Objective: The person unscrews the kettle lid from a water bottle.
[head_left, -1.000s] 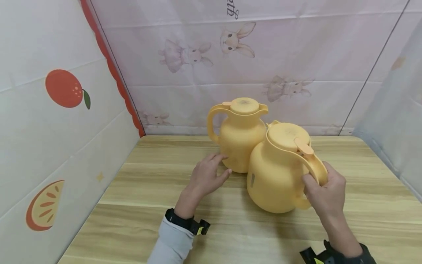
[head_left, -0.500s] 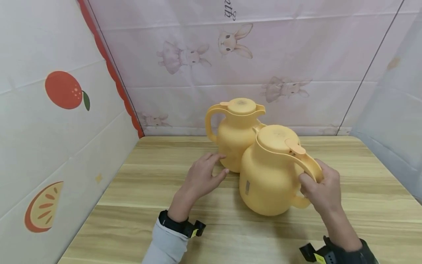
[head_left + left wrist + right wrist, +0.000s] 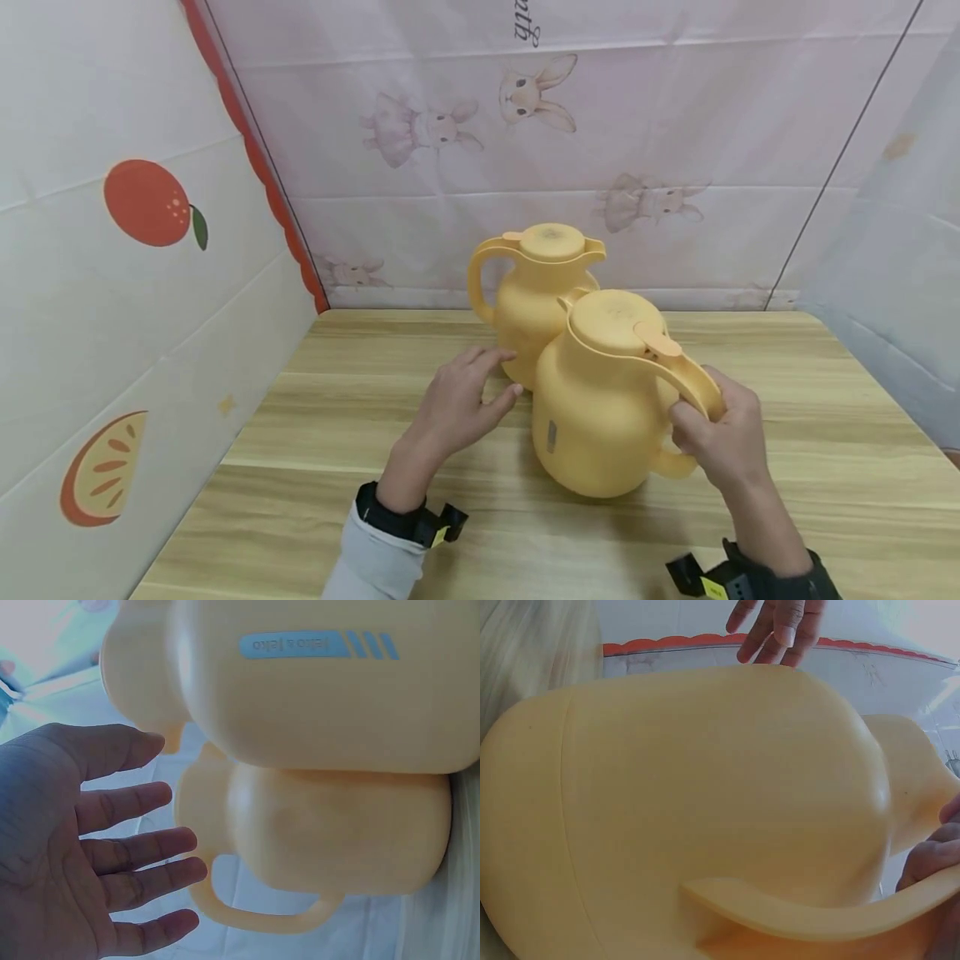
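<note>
My right hand (image 3: pixel 722 429) grips the handle of the nearer yellow thermos jug (image 3: pixel 592 417), which stands upright, its spout pointing left and back. Behind it is a second yellow thermos jug (image 3: pixel 536 304), its handle on the left and its lower right side hidden by the nearer one. My left hand (image 3: pixel 465 402) has its fingers spread beside the far jug's lower left side and holds nothing. In the left wrist view, the left hand (image 3: pixel 97 847) is palm up beside both jugs, and a blue label (image 3: pixel 319 645) shows on the nearer jug.
The wood-grain table (image 3: pixel 322 500) extends around the jugs. A pink rabbit-print cloth (image 3: pixel 337 125) hangs at the back, close behind the far jug. A white fruit-print sheet (image 3: pixel 67 317) borders the left side, and a pale sheet (image 3: pixel 900 267) the right.
My right hand has shifted the nearer jug left and slightly toward me, so it covers more of the far jug. The left hand has barely moved, and the far jug stays in place.
</note>
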`<state>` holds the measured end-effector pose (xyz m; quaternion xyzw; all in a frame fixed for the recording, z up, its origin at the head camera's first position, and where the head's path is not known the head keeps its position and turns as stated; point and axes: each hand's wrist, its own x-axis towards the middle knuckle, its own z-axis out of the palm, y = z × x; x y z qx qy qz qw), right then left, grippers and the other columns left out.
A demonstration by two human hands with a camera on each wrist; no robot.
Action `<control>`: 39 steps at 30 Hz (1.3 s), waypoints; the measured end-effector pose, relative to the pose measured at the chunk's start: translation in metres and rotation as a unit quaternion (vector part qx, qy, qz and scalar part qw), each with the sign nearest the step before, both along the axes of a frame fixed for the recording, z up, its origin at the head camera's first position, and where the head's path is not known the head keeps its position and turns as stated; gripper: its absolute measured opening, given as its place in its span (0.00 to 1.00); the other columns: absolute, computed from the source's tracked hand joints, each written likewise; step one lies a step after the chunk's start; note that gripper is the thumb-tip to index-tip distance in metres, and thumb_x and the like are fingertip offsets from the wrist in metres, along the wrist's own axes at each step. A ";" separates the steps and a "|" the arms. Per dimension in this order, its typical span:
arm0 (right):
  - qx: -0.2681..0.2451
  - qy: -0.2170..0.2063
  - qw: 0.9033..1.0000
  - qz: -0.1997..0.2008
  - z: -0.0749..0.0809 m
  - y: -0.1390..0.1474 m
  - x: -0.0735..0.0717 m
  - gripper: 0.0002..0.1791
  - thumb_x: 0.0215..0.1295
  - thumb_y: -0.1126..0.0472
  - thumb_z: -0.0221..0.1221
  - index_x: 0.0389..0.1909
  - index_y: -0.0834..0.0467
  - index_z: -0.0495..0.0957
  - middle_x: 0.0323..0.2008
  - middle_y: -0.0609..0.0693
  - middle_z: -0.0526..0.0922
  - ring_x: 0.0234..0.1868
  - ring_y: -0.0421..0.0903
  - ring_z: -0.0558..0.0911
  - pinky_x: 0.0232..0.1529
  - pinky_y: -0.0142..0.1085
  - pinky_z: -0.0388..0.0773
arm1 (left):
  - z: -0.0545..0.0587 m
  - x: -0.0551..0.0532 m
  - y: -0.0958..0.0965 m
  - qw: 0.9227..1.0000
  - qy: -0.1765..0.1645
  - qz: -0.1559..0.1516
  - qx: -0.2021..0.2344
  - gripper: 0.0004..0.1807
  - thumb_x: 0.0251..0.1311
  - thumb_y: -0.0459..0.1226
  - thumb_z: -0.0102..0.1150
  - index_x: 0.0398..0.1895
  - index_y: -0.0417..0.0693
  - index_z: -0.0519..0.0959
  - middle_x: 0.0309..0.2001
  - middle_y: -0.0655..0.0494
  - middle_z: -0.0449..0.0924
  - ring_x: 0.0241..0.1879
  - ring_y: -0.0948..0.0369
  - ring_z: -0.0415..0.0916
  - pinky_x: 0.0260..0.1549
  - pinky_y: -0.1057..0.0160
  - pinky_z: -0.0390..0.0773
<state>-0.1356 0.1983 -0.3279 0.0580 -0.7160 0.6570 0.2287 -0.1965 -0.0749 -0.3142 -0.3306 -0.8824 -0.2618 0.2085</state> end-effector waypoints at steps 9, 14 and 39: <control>-0.018 0.037 0.997 0.064 -0.002 -0.007 -0.004 0.13 0.41 0.84 0.44 0.19 0.64 0.68 0.09 0.51 0.65 0.08 0.40 0.65 0.05 0.32 0.60 | 0.008 0.004 -0.002 1.000 0.014 -0.011 0.016 0.20 0.54 0.38 0.64 0.49 0.39 0.77 0.44 0.48 0.77 0.41 0.55 0.76 0.38 0.58 0.75; -0.020 0.050 0.994 0.096 -0.004 -0.009 -0.006 0.13 0.41 0.85 0.44 0.19 0.64 0.67 0.10 0.50 0.64 0.08 0.40 0.64 0.05 0.33 0.58 | 0.011 0.005 0.000 0.999 0.024 -0.015 0.017 0.19 0.54 0.37 0.63 0.49 0.40 0.77 0.45 0.49 0.77 0.41 0.57 0.75 0.37 0.58 0.75; -0.013 0.078 0.989 0.126 -0.013 -0.008 -0.011 0.10 0.49 0.84 0.48 0.25 0.67 0.67 0.11 0.50 0.67 0.10 0.42 0.67 0.10 0.32 0.64 | 0.045 0.006 0.018 0.989 0.098 -0.066 0.085 0.17 0.55 0.38 0.60 0.46 0.38 0.78 0.45 0.49 0.76 0.41 0.58 0.74 0.35 0.63 0.73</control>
